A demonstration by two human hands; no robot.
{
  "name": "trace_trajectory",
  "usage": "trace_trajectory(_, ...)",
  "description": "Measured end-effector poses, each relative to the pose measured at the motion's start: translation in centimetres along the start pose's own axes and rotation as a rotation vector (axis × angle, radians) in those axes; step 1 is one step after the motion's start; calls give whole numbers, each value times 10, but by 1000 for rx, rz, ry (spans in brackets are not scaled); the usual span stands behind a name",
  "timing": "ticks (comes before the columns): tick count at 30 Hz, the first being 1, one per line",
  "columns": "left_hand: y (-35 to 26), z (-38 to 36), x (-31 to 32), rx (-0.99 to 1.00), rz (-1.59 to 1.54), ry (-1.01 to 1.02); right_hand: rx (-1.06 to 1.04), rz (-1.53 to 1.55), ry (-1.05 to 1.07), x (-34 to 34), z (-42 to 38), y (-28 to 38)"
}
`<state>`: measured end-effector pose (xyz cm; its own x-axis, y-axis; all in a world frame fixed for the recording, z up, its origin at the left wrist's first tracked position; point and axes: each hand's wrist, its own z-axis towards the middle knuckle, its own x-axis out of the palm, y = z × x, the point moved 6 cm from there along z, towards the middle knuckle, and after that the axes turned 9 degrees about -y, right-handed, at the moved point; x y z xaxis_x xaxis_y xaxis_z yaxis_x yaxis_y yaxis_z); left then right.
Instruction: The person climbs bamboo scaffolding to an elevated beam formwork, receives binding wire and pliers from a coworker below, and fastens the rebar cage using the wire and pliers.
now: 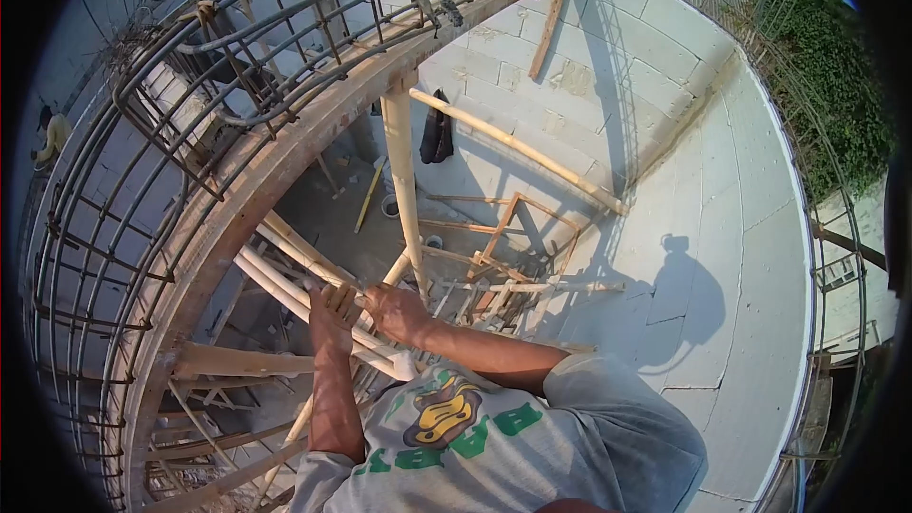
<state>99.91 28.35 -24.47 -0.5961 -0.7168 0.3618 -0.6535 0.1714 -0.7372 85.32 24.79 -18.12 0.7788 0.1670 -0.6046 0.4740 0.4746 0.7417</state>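
Both of my hands are close together in front of my chest, above the light wooden poles [275, 277]. My left hand [334, 318] lies over the poles with its fingers bent around something I cannot make out. Just to its right, my right hand [394, 312] is closed, its knuckles up, beside the upper end of a pole. What it holds is too small to tell. A thick upright bamboo post [401, 171] rises just beyond my hands to the wooden beam.
A rebar cage [275, 62] runs over a curved wooden beam [313, 119] at the left and top. A slanted bamboo pole [518, 144] meets the block wall [665, 256]. Far below are a bucket [390, 206] and timber frames. Another person [55, 138] is at the far left.
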Motion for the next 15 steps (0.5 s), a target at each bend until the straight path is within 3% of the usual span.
trace_trajectory(2, 14, -4, 27, 34, 14, 163, -73, -121, 266, 15, -10, -7)
trace_trajectory(4, 18, 9, 37, 12, -13, 136, 20, -202, 387, 41, -18, -26)
trace_trajectory(6, 17, 16, 49, -14, -58, 79, -199, -178, 210, 49, -29, -47)
trace_trajectory(8, 9, 19, 53, -36, -127, -18, -140, -156, 193, 40, -35, -58)
trace_trajectory(10, -4, 32, 62, 3, -172, -7, 187, -124, 303, 12, -46, -72)
trace_trajectory(11, -9, 38, 62, 20, -190, -13, 79, -64, 244, 15, -62, -93)
trace_trajectory(13, -12, 48, 66, 16, -210, -53, 206, 151, 261, 9, -82, -117)
trace_trajectory(15, 6, 48, 77, -38, -231, -32, 328, 146, 342, -10, -94, -129)
